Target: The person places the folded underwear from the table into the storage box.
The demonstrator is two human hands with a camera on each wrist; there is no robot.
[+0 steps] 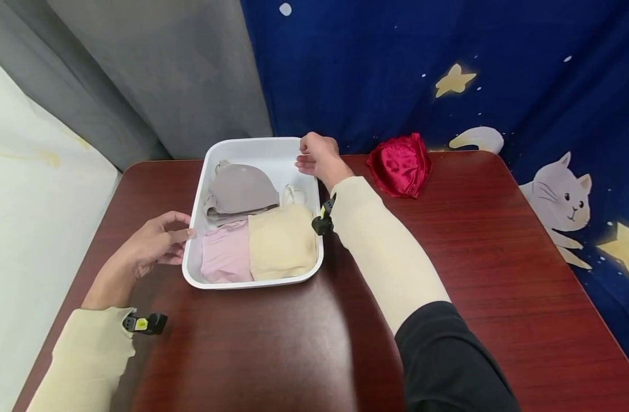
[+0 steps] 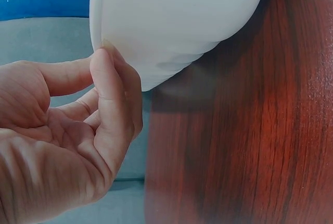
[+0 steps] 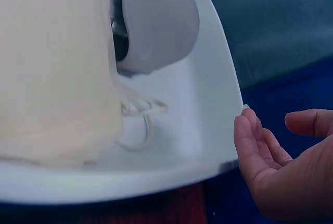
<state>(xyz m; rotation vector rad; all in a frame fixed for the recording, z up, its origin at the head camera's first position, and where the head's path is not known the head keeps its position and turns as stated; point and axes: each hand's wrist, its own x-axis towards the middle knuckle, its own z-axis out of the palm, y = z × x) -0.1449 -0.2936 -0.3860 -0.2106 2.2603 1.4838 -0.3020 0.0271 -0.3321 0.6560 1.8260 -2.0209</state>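
A white plastic bin [image 1: 262,147] is between my hands at the left of the table. In it are a grey folded bra [image 1: 242,189], a folded pink cloth garment [image 1: 225,252] and a folded cream garment [image 1: 283,243] with a pale strap [image 3: 143,108]. My left hand [image 1: 157,240] pinches the bin's left rim between thumb and fingers, as the left wrist view shows closely. At the far right corner, my right hand [image 1: 319,154] touches the bin's edge with nearly straight fingertips [image 3: 243,122], its thumb standing apart.
A red satin piece [image 1: 400,166], apparently a folded bra, lies at the table's back edge, right of the bin. Behind the brown table [image 1: 479,240] hang a grey curtain [image 1: 175,68] and a blue patterned one [image 1: 355,68]. A white wall [image 1: 36,189] stands on the left.
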